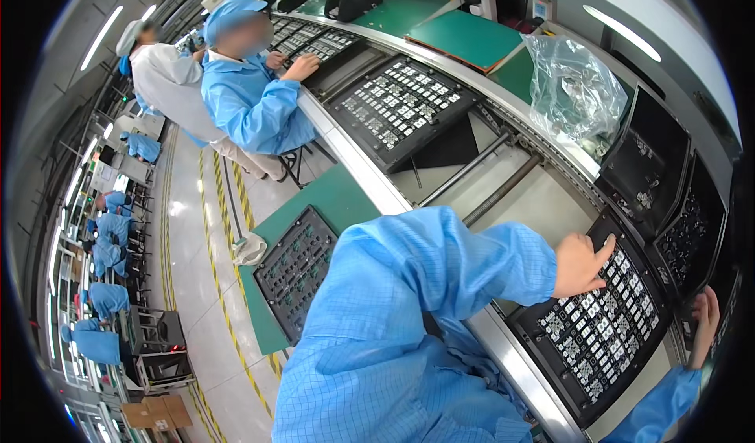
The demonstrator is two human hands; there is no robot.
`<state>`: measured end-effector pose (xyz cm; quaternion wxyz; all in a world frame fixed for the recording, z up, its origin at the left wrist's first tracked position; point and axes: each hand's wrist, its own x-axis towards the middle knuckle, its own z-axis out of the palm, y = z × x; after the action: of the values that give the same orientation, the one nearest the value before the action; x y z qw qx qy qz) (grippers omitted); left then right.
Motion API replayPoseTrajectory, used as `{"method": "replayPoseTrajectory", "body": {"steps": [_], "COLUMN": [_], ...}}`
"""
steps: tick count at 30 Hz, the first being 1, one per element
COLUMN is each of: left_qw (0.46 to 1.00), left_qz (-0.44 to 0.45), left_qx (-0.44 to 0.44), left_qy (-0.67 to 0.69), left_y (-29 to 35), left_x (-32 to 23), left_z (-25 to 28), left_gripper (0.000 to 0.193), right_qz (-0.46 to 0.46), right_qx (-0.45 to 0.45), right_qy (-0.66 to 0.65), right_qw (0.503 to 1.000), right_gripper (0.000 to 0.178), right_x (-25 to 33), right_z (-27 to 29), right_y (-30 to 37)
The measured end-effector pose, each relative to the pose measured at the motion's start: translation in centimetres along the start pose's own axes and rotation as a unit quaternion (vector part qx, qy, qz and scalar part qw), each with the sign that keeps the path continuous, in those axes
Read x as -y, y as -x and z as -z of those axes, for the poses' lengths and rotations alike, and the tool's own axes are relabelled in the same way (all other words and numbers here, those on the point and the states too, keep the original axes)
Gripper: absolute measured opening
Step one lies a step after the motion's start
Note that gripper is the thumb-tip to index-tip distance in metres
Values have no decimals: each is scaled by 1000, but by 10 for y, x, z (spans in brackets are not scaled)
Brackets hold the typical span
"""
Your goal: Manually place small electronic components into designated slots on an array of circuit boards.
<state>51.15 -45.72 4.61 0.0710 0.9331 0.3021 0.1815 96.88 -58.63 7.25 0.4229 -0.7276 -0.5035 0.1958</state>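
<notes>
My left hand (580,265) reaches over the upper end of a black tray (545,367) on the conveyor. Its index finger stretches out to the tray's far edge, with the thumb apart from it. Rows of small white-and-black parts (602,325) fill the tray. At the far right, my right hand (705,327) is beside the lower end of a black bin (714,242) of small black parts (683,242). Its fingers look extended, and nothing shows in them.
Another black bin (641,156) and a clear plastic bag (578,89) lie behind the conveyor. Farther along is a second filled tray (393,105). An empty-looking black tray (297,266) rests on a green board (263,317) at left. A co-worker (255,97) handles parts upstream.
</notes>
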Motion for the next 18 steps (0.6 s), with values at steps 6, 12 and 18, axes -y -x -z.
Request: {"method": "replayPoseTrajectory", "body": {"steps": [6, 12, 18], "left_qw": [994, 956, 950], "left_qz": [-69, -141, -173], "left_qx": [39, 148, 217], "left_qy": [77, 212, 145], "left_y": [-16, -28, -44], "left_x": [-24, -13, -8], "left_z": [-19, -11, 7], "left_gripper": [75, 69, 52], "right_qz": [-158, -123, 64], "right_qx": [122, 113, 46], "right_qy": [-58, -106, 177], "right_qw": [978, 980, 981], "right_gripper": [54, 46, 36], "right_x": [-9, -44, 12], "right_z": [-1, -29, -76], "right_y": [-47, -71, -33]}}
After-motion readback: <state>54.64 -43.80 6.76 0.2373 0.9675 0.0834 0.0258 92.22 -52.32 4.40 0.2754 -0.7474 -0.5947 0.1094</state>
